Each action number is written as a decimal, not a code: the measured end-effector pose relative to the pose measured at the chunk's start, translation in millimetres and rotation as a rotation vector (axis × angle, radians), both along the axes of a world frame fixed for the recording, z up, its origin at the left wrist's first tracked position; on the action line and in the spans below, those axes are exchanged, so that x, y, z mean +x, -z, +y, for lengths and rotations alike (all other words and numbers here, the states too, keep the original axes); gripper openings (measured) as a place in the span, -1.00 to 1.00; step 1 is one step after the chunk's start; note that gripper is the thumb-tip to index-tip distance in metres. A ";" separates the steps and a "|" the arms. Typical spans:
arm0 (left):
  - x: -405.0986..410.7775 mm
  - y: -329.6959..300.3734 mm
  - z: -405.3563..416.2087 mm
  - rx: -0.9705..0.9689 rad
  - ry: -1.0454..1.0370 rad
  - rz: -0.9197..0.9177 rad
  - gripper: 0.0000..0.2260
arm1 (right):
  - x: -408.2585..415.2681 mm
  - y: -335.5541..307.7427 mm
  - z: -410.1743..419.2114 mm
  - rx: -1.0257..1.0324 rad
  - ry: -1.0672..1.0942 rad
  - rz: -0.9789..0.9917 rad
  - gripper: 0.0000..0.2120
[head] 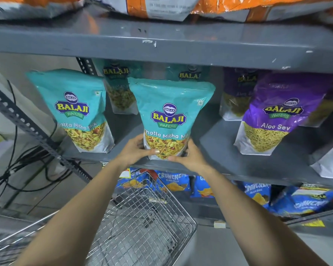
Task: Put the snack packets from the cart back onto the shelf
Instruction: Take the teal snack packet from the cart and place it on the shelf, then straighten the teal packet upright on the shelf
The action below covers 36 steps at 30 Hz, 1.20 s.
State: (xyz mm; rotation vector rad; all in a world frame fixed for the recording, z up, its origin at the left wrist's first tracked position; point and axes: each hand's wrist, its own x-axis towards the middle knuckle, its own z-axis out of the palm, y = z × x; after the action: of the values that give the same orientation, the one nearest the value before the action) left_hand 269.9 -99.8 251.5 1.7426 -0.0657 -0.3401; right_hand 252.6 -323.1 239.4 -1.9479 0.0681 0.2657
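A teal Khatta Mitha Mix packet (169,116) stands upright at the front edge of the grey middle shelf (219,162). My left hand (136,150) grips its lower left corner and my right hand (190,157) grips its lower right corner. Another teal packet (77,110) stands to its left, and two more sit behind. The wire cart (142,223) is below my arms; I see no packets in the part that shows.
Purple Aloo Sev packets (273,116) stand on the shelf's right side. Blue Cruncheez bags (258,194) fill the lower shelf. Orange and white bags (161,6) lie on the top shelf. Black cables (17,166) hang by the slotted upright at the left.
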 end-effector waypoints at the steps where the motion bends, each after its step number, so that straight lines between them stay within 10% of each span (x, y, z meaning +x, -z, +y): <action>1: -0.9 -1.8 -0.9 0.002 -0.001 0.003 -0.40 | -0.8 -3.2 0.4 -0.002 -0.002 0.007 -0.12; 7: -19.6 -2.2 -3.5 -0.018 -0.206 -0.064 -0.25 | -11.0 -18.9 -13.3 0.067 -0.043 0.040 0.00; 10: -43.0 -1.2 -8.4 -0.022 -0.494 -0.243 -0.51 | -24.7 -18.4 -42.6 0.150 0.029 0.023 0.07; 14: -68.4 -13.8 -46.7 -0.061 -0.464 -0.279 -0.86 | -53.0 -8.8 -98.4 0.143 0.178 -0.088 -0.40; 20: -55.8 -1.7 -154.8 -0.020 -0.234 -0.221 -0.79 | -70.2 1.1 -181.1 0.054 0.437 -0.163 -0.73; 28: 9.6 14.5 -277.3 -0.141 -0.052 0.009 -0.21 | -10.4 8.6 -261.0 -0.016 0.438 -0.311 0.03; 36: 11.0 31.2 -300.5 -0.143 0.017 -0.097 -0.65 | -13.1 12.2 -268.3 -0.026 0.349 -0.303 -0.02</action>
State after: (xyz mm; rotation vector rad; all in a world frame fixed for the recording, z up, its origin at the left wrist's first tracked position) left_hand 280.9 -400.3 220.3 1.6165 -0.1707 -0.2569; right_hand 239.5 -591.4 227.2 -1.9422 0.2106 -0.2617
